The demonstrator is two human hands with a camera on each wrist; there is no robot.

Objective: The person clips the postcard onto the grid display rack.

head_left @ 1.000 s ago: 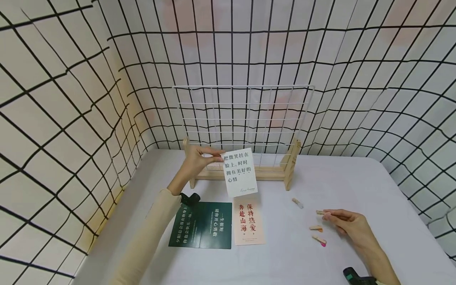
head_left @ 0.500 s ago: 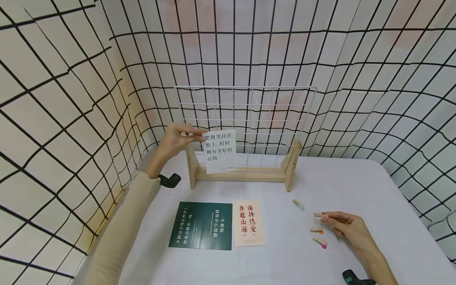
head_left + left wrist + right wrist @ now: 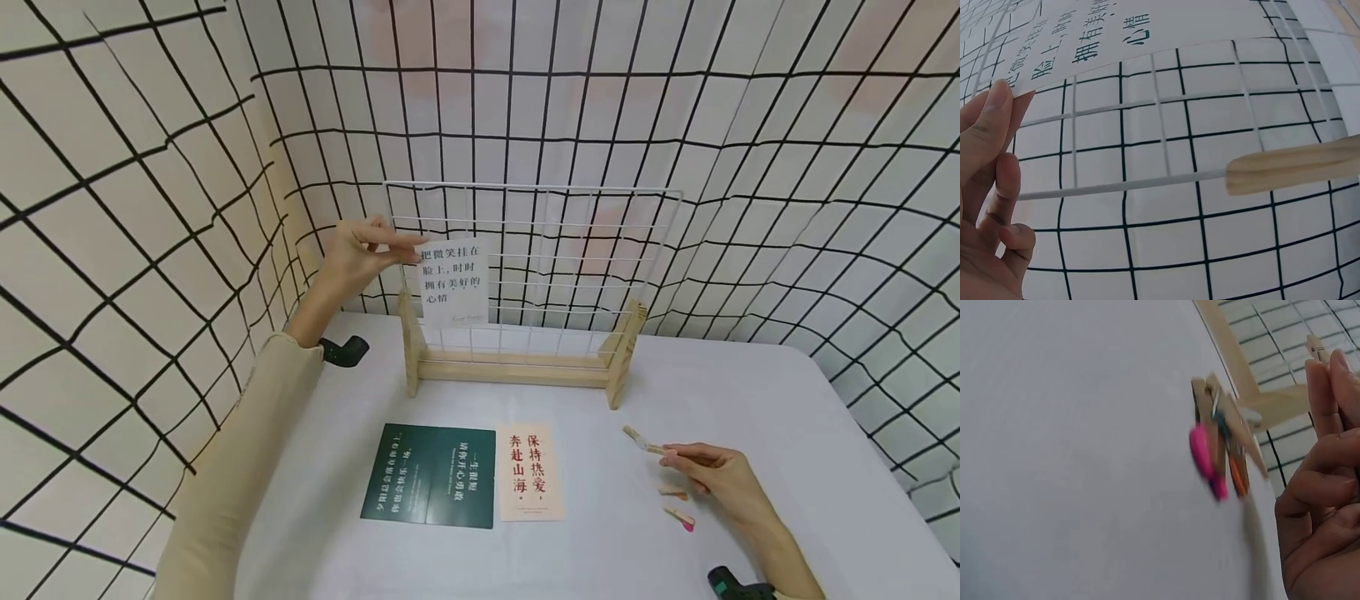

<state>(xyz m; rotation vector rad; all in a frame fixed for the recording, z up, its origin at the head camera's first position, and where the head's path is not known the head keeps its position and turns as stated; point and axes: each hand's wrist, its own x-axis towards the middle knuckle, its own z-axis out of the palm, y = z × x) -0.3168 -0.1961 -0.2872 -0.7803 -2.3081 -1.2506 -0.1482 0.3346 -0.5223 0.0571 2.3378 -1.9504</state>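
My left hand [image 3: 363, 254] pinches a white card [image 3: 455, 312] with dark printed characters by its upper left corner. The card hangs upright in front of the left part of a white wire grid rack [image 3: 551, 223]. In the left wrist view, thumb and finger grip the corner of the card [image 3: 1147, 31], and the other fingers are curled. Low over the table at the right, my right hand [image 3: 720, 483] pinches a small wooden clothespin [image 3: 1315, 345] between thumb and forefinger. Close to it lie a clothespin with a pink end [image 3: 679, 518], one with an orange end [image 3: 672, 492], and a pale one [image 3: 633, 435].
Dark green cards [image 3: 427, 479] and a pale pink card with red characters [image 3: 531, 475] lie flat on the white table [image 3: 600, 550]. Wooden feet and a wooden bar [image 3: 517, 372] support the rack. Black-lined white cloth [image 3: 112, 250] surrounds the table at the back and sides.
My left hand has lifted the white card up and to the left, from in front of the wooden bar to against the wire grid. The right hand keeps its clothespin, almost in place.
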